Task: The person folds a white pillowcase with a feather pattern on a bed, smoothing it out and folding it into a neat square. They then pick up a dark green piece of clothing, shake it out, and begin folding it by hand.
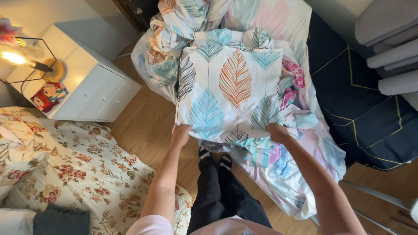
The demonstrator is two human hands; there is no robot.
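Up close, left hand [180,134] and right hand [277,132] pinch the leaf-print pillowcase [230,91], fingers clamped; rumpled bedding [278,174] lies beneath, white nightstand [93,87] at ten o'clock, lamp [19,57] lit.

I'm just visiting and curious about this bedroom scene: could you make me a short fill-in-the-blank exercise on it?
1. Both hands, the left hand and the right hand, grip the near edge of a pillow printed with ____.
2. The lit lamp stands on a white ____.
3. The bedspread at the left bears a ____ pattern.

Missing words: leaves; nightstand; floral
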